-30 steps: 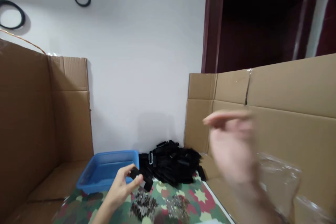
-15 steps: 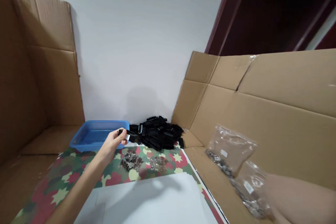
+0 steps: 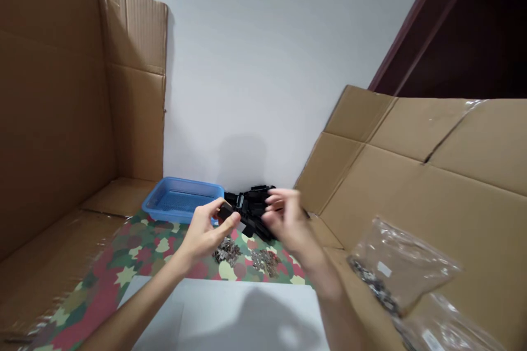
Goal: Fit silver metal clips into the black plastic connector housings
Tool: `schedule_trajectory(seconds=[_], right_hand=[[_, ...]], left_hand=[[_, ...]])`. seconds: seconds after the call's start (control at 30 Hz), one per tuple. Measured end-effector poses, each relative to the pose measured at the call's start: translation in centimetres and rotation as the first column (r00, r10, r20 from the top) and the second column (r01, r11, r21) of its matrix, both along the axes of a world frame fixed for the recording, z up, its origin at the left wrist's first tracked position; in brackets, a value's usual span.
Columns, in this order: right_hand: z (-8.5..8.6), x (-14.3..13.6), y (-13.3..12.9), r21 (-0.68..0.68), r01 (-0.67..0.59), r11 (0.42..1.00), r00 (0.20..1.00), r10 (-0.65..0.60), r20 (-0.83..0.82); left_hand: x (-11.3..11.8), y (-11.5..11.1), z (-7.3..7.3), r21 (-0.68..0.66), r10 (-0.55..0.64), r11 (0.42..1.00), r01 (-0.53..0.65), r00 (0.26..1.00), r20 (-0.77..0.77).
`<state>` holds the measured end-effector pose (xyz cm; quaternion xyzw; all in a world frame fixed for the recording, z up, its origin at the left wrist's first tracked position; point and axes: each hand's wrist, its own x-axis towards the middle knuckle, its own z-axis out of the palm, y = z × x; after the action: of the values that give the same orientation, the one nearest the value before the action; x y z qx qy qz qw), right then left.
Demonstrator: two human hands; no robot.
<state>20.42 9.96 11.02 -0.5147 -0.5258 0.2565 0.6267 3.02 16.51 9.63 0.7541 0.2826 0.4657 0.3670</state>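
Note:
Between its thumb and fingers, my left hand (image 3: 212,227) holds a small black part (image 3: 225,211), in front of the blue tray's right end. My right hand (image 3: 285,213) is raised over the pile of black parts (image 3: 255,203), its fingers blurred and apart, with nothing visible in them. That pile lies against the wall, partly hidden by my right hand. Below my hands, on the camouflage-patterned cloth (image 3: 164,244), are a heap of small metal pieces (image 3: 227,252) and a heap of small shiny pieces (image 3: 265,262).
A blue tray (image 3: 183,200) stands at the back left. White sheet (image 3: 222,312) in front. Clear plastic bags of metal pieces (image 3: 405,269) lie at the right. Cardboard walls (image 3: 453,203) rise on both sides.
My right hand has moved from the plastic bags at the right to the middle, over the black pile. My left hand still holds a black part; the view has shifted.

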Motion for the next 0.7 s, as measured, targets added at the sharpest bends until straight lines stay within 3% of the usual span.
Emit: schedule_trajectory(seconds=[0.13,0.27,0.5,0.7], right_hand=[[-1.0,-2.7,1.7,-0.139,-0.174,0.975,0.939,0.207,0.275],[-2.2,-3.5,2.4,-0.089,-0.256,0.962,0.953,0.267,0.142],[-3.1,-2.8,3.0,-0.072,-0.268,0.961,0.964,0.267,-0.021],[-2.7,-1.6,3.1,-0.136,-0.469,0.873,0.883,0.461,-0.086]], left_hand=[[0.1,-0.1,0.1,-0.051,-0.014,0.999,0.017,0.998,0.066],[0.4,0.5,-0.4,-0.148,-0.119,0.980,0.136,0.985,0.123],[0.5,1.0,-0.8,-0.165,-0.119,0.978,0.127,0.991,0.060],[0.5,1.0,-0.5,-0.162,-0.099,0.981,0.106,0.994,0.053]])
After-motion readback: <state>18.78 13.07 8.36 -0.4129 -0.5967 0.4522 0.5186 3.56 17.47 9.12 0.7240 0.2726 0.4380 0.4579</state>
